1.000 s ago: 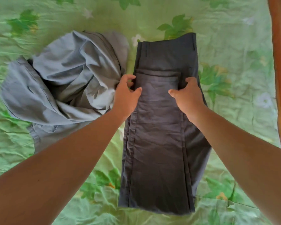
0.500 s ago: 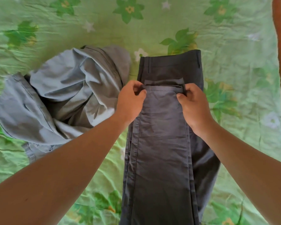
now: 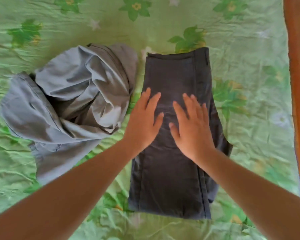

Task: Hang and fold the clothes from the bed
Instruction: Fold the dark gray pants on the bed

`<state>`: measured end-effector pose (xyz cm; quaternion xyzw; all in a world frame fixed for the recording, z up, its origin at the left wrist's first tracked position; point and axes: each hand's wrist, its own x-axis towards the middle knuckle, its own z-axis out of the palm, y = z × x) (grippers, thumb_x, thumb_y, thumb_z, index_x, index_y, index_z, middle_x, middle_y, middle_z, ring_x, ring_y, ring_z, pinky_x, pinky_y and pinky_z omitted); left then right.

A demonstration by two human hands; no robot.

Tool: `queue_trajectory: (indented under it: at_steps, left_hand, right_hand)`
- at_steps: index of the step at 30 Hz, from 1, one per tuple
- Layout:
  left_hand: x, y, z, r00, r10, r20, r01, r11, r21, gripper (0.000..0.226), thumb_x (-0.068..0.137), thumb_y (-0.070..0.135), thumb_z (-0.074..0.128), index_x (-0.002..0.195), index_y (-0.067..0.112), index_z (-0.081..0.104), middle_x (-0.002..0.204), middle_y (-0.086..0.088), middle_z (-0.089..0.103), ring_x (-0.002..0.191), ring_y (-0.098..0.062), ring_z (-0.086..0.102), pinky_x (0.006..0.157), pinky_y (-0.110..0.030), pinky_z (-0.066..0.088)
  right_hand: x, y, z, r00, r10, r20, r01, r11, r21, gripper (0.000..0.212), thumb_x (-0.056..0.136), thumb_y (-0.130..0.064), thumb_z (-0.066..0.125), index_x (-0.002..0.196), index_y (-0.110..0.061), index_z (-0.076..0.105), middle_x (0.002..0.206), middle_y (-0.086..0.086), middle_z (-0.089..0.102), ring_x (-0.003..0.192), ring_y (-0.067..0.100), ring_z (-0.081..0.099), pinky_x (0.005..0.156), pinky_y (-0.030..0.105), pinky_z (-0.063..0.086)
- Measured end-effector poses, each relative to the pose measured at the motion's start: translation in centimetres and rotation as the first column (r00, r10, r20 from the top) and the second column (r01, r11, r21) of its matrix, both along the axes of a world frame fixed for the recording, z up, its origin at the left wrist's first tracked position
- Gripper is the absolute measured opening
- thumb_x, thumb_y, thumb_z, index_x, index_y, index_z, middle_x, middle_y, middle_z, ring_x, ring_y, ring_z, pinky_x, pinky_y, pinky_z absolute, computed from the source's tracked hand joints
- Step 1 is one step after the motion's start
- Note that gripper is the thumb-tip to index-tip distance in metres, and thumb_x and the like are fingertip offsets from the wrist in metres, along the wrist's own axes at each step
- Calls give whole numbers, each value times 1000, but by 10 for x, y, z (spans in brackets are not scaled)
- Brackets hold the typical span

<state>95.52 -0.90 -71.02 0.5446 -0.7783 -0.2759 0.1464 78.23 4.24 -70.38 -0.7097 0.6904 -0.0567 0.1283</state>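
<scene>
Now | left hand (image 3: 142,125), right hand (image 3: 192,129): fingers (image 3: 179,109) spread flat on folded dark trousers (image 3: 170,179) | grey garment (image 3: 68,101) crumpled beside

Green flowered bed sheet (image 3: 249,40) with folded dark trousers (image 3: 171,179) beside crumpled grey garment (image 3: 68,101).

Flat hands (image 3: 143,125) (image 3: 192,130) on trousers (image 3: 166,184) (dark grey)
</scene>
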Motion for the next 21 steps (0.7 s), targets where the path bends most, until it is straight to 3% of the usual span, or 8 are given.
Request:
queue_trajectory:
  at_steps: [4, 7, 10, 13, 15, 17, 19, 21]
  left_hand:
    - [48, 125, -47, 898, -188, 398, 193, 981, 29, 69, 99, 58, 36, 160, 32, 17, 167, -19, -1, 154, -37, 2, 118, -57, 24]
    - [52, 130, -63, 874, -191, 447, 201, 979, 25, 70, 98, 61, 34, 160, 34, 17, 166, -21, -1, 154, -36, 0, 121, -55, 18]
    - [47, 131, -58, 910, -115, 399, 123, 992, 7, 69, 98, 59, 38, 159, 33, 19, 166, -21, -1, 154, -36, 6, 123, -51, 18]
    - [52, 159, -35, 953, 7, 304, -36, 995, 91, 70, 97, 49, 52, 158, 29, 25, 163, -21, 10, 148, -39, 20, 118, -48, 28]
    - [61, 182, -20, 975, 97, 198, -135, 973, 185, 70, 92, 37, 63, 155, 27, 33, 151, -17, 29, 134, -35, 38, 113, -45, 37]
    - [71, 204, -12, 974, 221, 55, -226, 913, 340, 64, 91, 23, 67, 149, 29, 40, 131, -7, 40, 114, -24, 49, 104, -35, 43]
    - [78, 214, -7, 956, 292, -23, -244, 839, 487, 52, 92, 15, 65, 136, 37, 49, 114, -1, 50, 97, -18, 57, 89, -31, 49]
    - [83, 216, -7, 918, 374, -132, -236, 782, 577, 41, 94, 8, 59, 115, 43, 56, 99, 0, 61, 83, -16, 59, 76, -30, 50]
  right_hand:
    - [7, 109, -39, 969, 210, -133, -184, 965, 189, 68, 100, -59, 36, 158, -25, 31, 169, 11, 12, 156, 31, 10, 119, 67, 11]
    - [13, 109, -54, 970, 171, -170, -133, 967, 216, 69, 99, -61, 34, 160, -27, 26, 169, 9, 12, 156, 29, 8, 120, 66, 5]
    - [17, 111, -51, 970, 136, -200, -94, 974, 206, 70, 100, -62, 31, 160, -26, 24, 169, 10, 11, 156, 29, 8, 120, 66, 6]
    - [13, 147, -35, 978, 70, -198, -30, 980, 198, 71, 100, -63, 31, 159, -23, 30, 167, 16, 16, 155, 33, 12, 120, 64, 9]
    - [10, 180, -25, 985, -29, -169, 60, 981, 186, 69, 97, -61, 41, 156, -23, 36, 165, 21, 17, 154, 38, 15, 121, 63, 13]
    - [10, 212, -15, 968, -241, -63, 249, 949, 195, 66, 95, -53, 57, 153, -27, 42, 162, 26, 17, 149, 43, 20, 117, 59, 23]
    - [11, 231, -11, 858, -493, 143, 446, 854, 267, 60, 87, -32, 76, 143, -28, 55, 150, 25, 32, 136, 43, 34, 111, 49, 33]
    - [7, 232, -2, 650, -653, 389, 498, 753, 430, 48, 81, -6, 76, 121, -30, 69, 121, 14, 54, 112, 34, 54, 95, 34, 44]
